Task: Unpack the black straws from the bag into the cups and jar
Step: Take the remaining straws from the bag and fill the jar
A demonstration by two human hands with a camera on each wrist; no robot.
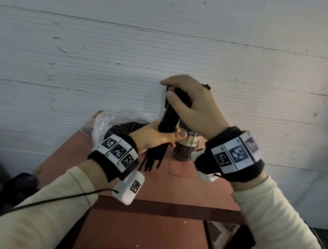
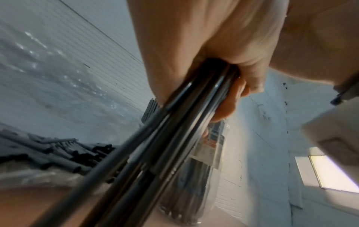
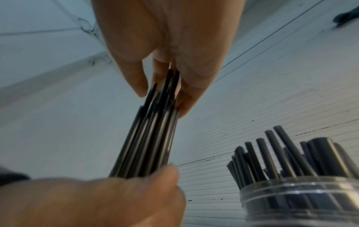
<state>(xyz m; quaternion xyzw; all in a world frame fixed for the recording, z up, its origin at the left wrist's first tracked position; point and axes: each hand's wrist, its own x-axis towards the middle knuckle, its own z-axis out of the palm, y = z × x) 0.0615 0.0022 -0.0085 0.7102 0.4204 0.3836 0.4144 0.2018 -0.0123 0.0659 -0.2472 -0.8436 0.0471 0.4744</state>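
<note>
We can read no words, brands or numbers anywhere. The jar (image 1: 184, 146) carries a label (image 1: 193, 142), but its print is too blurred to make out. The wristbands (image 1: 235, 153) bear only black-and-white square code markers, not readable text.

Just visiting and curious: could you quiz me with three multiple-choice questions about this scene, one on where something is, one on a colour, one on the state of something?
1. Where is the clear plastic bag?
A. left of the hands
B. on the floor
C. inside the jar

2. What colour are the straws?
A. white
B. black
C. red

3. What is the left hand doing?
A. resting flat
B. pointing
C. gripping the bundle

Answers: 1 A, it lies on the red table left of both hands. 2 B, the bundle is black. 3 C, its fingers wrap the bundle while the right hand holds the top, beside the jar that already holds straws.
</note>
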